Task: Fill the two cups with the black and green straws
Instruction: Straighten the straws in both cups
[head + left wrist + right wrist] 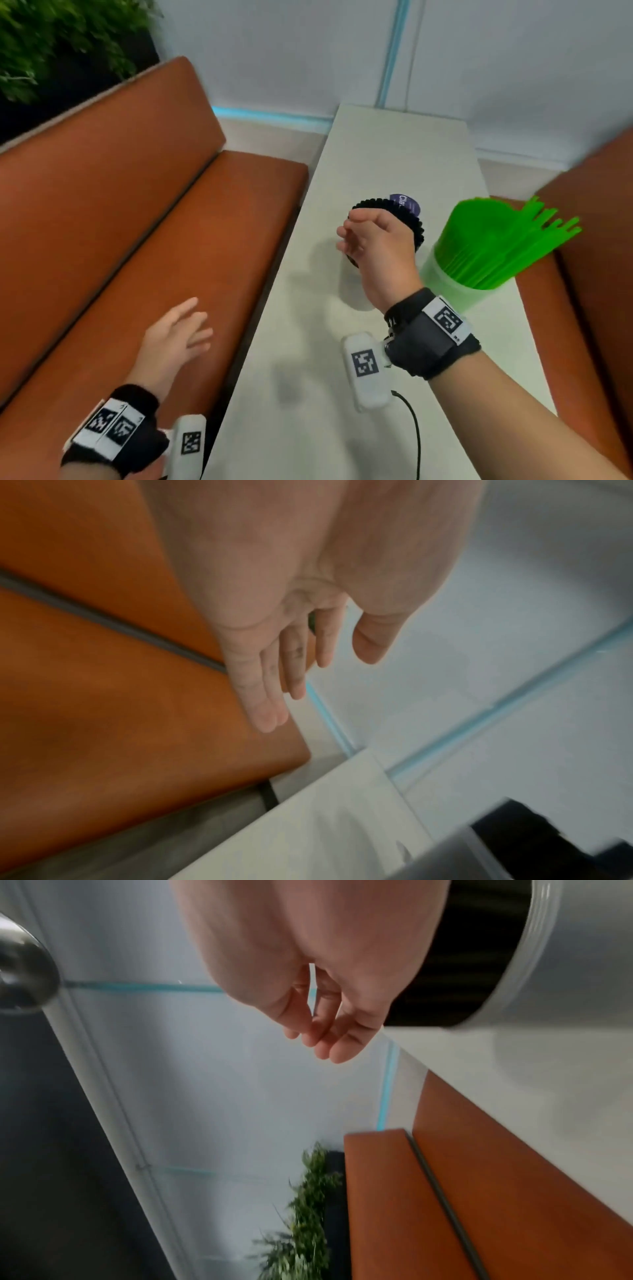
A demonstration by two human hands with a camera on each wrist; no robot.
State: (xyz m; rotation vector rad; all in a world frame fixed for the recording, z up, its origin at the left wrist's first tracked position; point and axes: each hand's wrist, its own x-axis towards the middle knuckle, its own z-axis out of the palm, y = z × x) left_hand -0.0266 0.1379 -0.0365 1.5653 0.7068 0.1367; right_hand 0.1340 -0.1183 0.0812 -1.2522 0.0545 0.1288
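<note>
A clear cup (352, 287) packed with black straws (412, 226) stands on the white table (394, 154), partly hidden by my right hand. To its right a second clear cup (445, 284) holds green straws (493, 240) that fan out to the right. My right hand (347, 233) hovers at the left side of the black straws, fingers relaxed and empty. In the right wrist view the right hand (325, 1042) holds nothing, with the black straws (472, 961) beside it. My left hand (195, 322) is spread over the orange bench, empty; in the left wrist view the left hand (301, 685) has straight fingers.
An orange bench (171, 222) runs along the table's left side, and another bench (599, 274) along the right. A purple labelled object (406, 202) sits behind the black straws. A plant (51, 41) is at the far left, with a wall behind the table.
</note>
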